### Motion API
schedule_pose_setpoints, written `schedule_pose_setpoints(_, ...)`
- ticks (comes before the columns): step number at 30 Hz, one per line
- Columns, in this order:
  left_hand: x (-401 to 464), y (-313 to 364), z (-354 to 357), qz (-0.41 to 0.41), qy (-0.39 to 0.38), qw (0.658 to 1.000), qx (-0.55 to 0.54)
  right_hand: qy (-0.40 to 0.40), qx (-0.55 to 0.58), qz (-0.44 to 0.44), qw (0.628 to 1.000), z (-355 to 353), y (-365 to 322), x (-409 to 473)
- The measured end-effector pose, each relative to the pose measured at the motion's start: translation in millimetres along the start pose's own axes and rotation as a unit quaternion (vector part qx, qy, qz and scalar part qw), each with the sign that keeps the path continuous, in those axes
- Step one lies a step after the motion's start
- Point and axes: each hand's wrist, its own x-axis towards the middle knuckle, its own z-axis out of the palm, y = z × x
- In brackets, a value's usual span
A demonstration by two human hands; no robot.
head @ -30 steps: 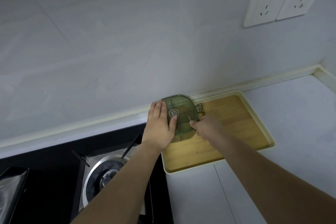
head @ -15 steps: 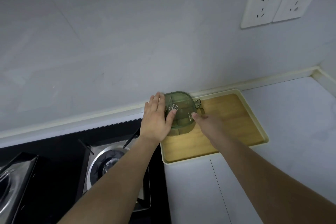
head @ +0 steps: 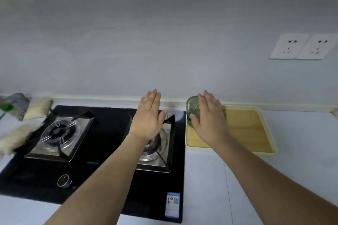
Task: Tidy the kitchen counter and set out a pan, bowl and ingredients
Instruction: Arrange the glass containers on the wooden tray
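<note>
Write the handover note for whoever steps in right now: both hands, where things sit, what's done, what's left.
Left hand: open, flat, holding nothing, above the right burner of the black hob.
Right hand: open, fingers straight, over the green lidded box; contact unclear.
The box sits at the back-left corner of the wooden tray.
Pale bags lie left of the hob.
Done: box placed on tray.
Left: no pan or bowl in view; set them out with the ingredients.

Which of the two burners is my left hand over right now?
The right burner, the one nearer the tray. The left hand hovers above it, fingers straight, hiding part of it; the left burner is fully in view.
</note>
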Motion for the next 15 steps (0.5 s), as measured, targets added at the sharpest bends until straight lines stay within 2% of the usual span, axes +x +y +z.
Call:
schedule_pose_setpoints(7, -91.3, -74.7, -81.3, -0.056, 0.051, 0.997, 0.008, -0.058, 0.000, -0.099, 0.993, 1.8, -121.3, -26.2)
schedule_pose_setpoints(15, -257.2, -171.9, -184.9, -0.144, 0.107, 0.983, 0.040, -0.058, 0.031, -0.217, 0.974, 11.2, -309.4, -96.5)
